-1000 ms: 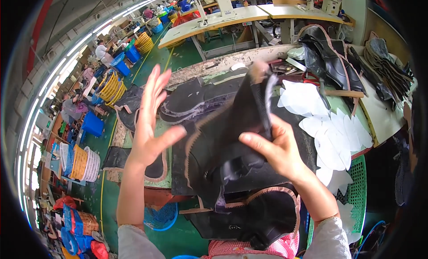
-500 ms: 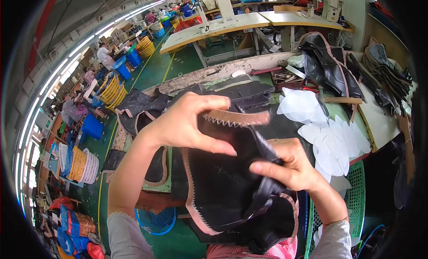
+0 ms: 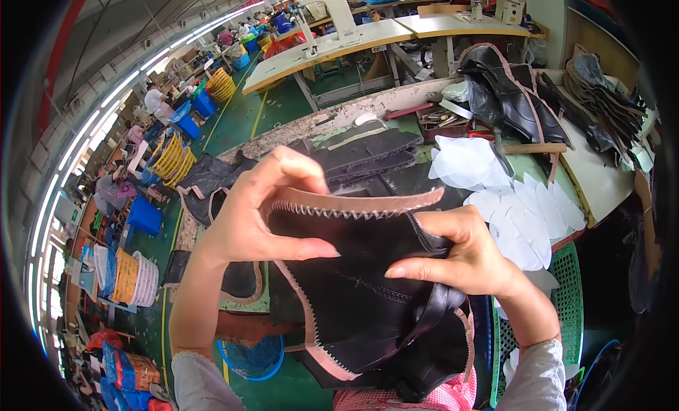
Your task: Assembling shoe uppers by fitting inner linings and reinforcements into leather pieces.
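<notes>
A black leather shoe upper [image 3: 353, 291] hangs between my two hands, its lower end over my lap. A tan strip [image 3: 353, 203] is joined along its top edge with zigzag stitching, and another runs down its left side. My left hand [image 3: 272, 213] grips the top left edge, thumb on the near face, fingers behind. At the top right edge, my right hand [image 3: 456, 255] pinches the leather, with its thumb in front and fingers tucked inside. A folded leather flap shows below the right hand. Fingertips behind the leather are hidden.
White cut-out pieces [image 3: 520, 220] lie on the bench at right, above a green basket [image 3: 568, 291]. Beyond them are a hammer [image 3: 530, 149], a tool tray [image 3: 445, 121] and stacked black uppers [image 3: 509, 93]. More black leather pieces [image 3: 371, 146] lie behind my hands. A blue basket [image 3: 253, 358] stands below the bench.
The upper's top edge has been spread wider and flatter, showing more of the tan strip. My left hand has moved left and slightly down; the right hand stays near the right edge.
</notes>
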Action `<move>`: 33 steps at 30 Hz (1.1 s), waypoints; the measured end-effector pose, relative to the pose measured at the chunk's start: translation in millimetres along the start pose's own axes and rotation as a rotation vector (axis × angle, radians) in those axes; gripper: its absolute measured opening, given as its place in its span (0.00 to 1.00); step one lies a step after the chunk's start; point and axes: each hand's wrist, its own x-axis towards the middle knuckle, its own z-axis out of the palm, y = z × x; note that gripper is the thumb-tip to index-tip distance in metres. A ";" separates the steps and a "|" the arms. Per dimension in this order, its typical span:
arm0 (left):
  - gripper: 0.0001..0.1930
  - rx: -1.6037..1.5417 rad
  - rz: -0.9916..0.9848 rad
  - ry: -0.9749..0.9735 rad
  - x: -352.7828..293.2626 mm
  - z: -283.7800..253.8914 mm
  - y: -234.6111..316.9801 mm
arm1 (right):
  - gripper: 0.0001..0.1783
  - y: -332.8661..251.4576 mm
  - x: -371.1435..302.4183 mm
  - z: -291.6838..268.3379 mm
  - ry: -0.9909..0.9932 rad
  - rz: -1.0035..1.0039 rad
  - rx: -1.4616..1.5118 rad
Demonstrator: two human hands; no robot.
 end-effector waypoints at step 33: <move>0.14 -0.177 -0.266 0.331 -16.4 21.9 24.6 | 0.14 -10.4 3.5 1.6 0.135 0.172 0.128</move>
